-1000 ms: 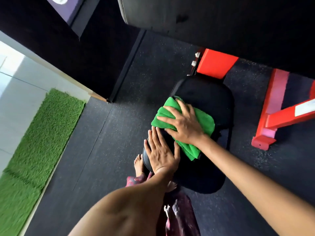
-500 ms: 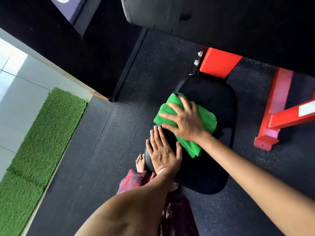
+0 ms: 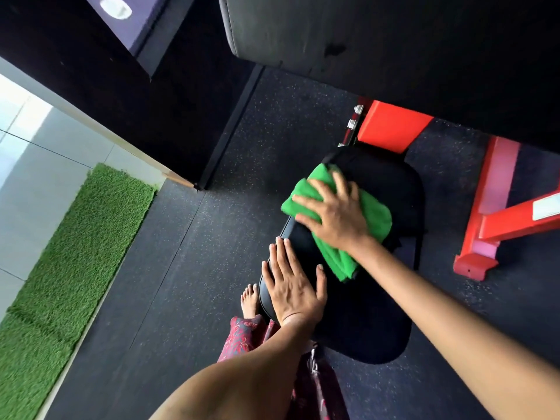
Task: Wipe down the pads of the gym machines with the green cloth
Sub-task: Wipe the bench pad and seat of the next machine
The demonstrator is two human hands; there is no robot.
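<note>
A strip of green artificial turf [image 3: 69, 253] is lying at the far left, running alongside pale floor tiles [image 3: 33, 165] and bordering the dark speckled rubber floor [image 3: 181, 268]. Further right, a bare foot [image 3: 250, 301] is standing on that floor just beside the near left edge of the black seat pad [image 3: 378, 322], with a red patterned garment [image 3: 242, 338] showing below it. The left hand [image 3: 294, 289] is resting palm down on the near left part of the pad, its fingers [image 3: 280, 256] lying straight and close together, holding nothing, thumb spread to the side. Just beyond it and to the right, the right hand [image 3: 336, 213] is pressing flat on the folded green cloth [image 3: 374, 213], fingers spread and extended over the fabric rather than curled around it. The cloth is lying across the middle of the seat pad, its left corner overhanging the pad's left edge and a fold trailing back under the wrist. Above, a larger grey pad [image 3: 363, 31] is filling the top of the view. At the right, the red machine frame [image 3: 497, 219] is standing on the floor, with another red bracket [image 3: 391, 125] sitting just behind the seat pad.
</note>
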